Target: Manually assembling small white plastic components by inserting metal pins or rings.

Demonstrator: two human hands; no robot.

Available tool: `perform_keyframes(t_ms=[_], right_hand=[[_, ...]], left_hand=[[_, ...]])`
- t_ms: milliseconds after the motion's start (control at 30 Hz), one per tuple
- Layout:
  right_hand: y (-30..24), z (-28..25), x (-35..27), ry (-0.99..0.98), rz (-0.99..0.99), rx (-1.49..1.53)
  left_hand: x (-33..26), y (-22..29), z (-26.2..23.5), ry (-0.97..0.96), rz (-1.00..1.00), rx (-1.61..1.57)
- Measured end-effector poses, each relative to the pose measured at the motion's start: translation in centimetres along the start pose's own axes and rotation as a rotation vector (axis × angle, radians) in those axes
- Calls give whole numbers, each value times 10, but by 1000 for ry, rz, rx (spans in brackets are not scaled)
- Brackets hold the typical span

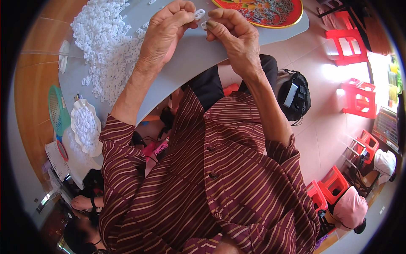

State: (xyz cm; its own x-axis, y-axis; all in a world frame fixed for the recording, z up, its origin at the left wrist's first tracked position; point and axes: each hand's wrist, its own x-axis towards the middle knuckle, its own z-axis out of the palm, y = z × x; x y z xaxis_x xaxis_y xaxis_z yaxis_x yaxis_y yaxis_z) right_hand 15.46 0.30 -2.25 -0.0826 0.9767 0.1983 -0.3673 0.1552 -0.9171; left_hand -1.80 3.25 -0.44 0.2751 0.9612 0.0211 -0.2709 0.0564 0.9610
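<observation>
My left hand [169,27] is raised over the table's edge, thumb and forefinger pinched on a small white plastic piece [200,14] with two holes. Close by, my right hand [237,38] has its thumb and forefinger pressed together at a thin small thing I cannot make out. Another small white bit [204,25] shows between the two hands. A large heap of similar white plastic pieces [99,34] spreads over the grey table [186,57] on the left. At the far right of the table, a red tray [292,21] holds many thin grey metal pieces [272,12], perhaps screws or nails.
A white scalloped dish [98,127] of white pieces stands at the left, beside a green basket [57,110]. A black mesh bag [296,99] is right of my legs. Red stools [359,99] line the right side. Other people sit at lower left and lower right.
</observation>
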Motion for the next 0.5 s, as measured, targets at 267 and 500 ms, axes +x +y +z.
perform_keyframes(t_ms=[267, 500], right_hand=[[-3, 2, -2, -6, -20, -146], [-3, 4, -4, 13, -60, -187]], left_hand=[[-2, 2, -4, -36, 18, 42], [-3, 2, -8, -92, 75, 262]])
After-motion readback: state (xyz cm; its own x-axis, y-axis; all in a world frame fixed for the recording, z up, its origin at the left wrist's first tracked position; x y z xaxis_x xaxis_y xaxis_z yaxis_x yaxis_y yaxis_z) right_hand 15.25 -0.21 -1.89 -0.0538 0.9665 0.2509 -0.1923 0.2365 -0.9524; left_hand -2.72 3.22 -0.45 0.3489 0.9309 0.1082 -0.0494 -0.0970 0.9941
